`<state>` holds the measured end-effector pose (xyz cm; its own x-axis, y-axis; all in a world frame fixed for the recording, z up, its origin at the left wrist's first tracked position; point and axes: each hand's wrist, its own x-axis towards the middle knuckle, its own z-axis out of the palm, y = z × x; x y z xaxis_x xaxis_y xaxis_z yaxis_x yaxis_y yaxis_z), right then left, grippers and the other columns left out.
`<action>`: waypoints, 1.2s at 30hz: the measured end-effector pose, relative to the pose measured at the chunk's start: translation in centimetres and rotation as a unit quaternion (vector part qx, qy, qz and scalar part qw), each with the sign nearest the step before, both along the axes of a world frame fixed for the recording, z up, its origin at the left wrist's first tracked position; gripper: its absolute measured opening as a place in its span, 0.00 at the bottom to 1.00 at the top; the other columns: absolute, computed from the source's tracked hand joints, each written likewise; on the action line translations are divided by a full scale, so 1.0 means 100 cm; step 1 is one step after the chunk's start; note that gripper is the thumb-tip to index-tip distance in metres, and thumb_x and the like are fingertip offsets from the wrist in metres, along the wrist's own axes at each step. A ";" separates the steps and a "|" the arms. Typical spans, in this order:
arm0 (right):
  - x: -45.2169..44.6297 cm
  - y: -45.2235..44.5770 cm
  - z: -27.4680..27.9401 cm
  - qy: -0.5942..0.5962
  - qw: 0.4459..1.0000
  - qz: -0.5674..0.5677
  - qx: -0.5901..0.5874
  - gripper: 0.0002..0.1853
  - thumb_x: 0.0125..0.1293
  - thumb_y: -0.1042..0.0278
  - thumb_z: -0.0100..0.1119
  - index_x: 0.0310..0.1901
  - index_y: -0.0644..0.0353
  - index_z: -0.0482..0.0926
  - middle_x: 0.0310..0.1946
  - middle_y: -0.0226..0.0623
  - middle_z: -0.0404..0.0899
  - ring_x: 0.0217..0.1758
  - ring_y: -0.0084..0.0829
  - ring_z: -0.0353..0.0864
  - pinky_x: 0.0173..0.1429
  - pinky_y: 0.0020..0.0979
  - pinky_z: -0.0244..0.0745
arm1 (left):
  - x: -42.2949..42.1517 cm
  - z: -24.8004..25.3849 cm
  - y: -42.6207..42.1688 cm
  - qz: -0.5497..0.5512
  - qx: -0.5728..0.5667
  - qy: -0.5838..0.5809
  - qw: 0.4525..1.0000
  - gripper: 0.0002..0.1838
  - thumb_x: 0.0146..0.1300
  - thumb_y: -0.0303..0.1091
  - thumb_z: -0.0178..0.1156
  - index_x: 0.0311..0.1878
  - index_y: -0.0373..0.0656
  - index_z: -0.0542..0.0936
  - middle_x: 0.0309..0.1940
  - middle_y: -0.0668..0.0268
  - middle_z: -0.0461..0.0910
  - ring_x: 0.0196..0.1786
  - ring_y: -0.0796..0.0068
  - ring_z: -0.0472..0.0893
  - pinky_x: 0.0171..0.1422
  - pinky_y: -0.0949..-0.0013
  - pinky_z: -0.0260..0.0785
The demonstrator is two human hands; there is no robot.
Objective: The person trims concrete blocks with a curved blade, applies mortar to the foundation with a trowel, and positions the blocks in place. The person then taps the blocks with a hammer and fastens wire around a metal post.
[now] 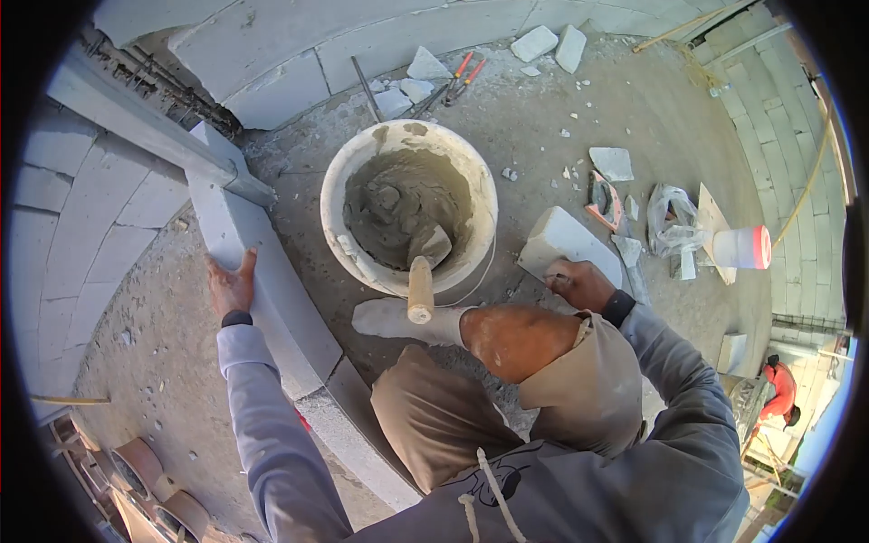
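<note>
My left hand (233, 283) lies on the side and top edge of a long white block (258, 262) in the low wall, thumb and fingers apart. My right hand (581, 286) is closed beside my knee, at the near edge of a loose white block (568, 242); what its curled fingers hold, if anything, is hidden. Between my hands stands a round bucket (337, 213) with grey wet mortar (398, 195) inside. A trowel (421, 288) rests in it, blade in the mortar and wooden handle over the near rim.
Red-handled pliers (464, 77) and broken block pieces (427, 63) lie beyond the bucket. To the right are a clear plastic bag (674, 222), a red-and-white container (742, 247) and a board (715, 231). A metal post (149, 122) meets the wall. Far right, a person in red (779, 391) bends over.
</note>
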<state>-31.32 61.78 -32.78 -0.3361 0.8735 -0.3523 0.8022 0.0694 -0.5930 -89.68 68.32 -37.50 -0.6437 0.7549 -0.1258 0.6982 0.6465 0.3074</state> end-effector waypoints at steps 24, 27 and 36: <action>0.104 -0.391 -0.140 -0.291 0.801 -0.363 -0.378 0.21 0.55 0.68 0.56 0.53 0.59 0.77 0.57 0.52 0.74 0.62 0.55 0.73 0.64 0.48 0.71 | -0.080 -0.059 0.023 -0.097 0.006 -0.001 0.995 0.62 0.54 0.70 0.59 0.76 0.29 0.46 0.74 0.43 0.55 0.73 0.49 0.61 0.77 0.61 0.51; 0.098 -0.411 -0.133 -0.351 0.832 -0.289 -0.319 0.19 0.54 0.70 0.57 0.50 0.54 0.80 0.56 0.44 0.71 0.65 0.50 0.68 0.64 0.52 0.69 | -0.073 -0.056 0.013 -0.113 0.042 -0.060 0.991 0.61 0.53 0.62 0.66 0.76 0.31 0.45 0.74 0.41 0.53 0.74 0.47 0.60 0.77 0.60 0.51; 0.162 -0.446 -0.179 -0.362 0.853 -0.220 -0.305 0.13 0.58 0.60 0.59 0.41 0.57 0.81 0.41 0.50 0.77 0.52 0.51 0.75 0.55 0.51 0.69 | 0.027 0.015 -0.020 -0.013 -0.058 0.022 0.998 0.60 0.49 0.54 0.69 0.78 0.46 0.45 0.75 0.54 0.56 0.75 0.53 0.59 0.76 0.48 0.51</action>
<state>-15.08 17.15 -50.68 0.4751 0.4392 -0.7625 0.8427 -0.4765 0.2506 -86.94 66.36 -36.03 -0.6310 0.7534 -0.1849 0.7266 0.6575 0.1994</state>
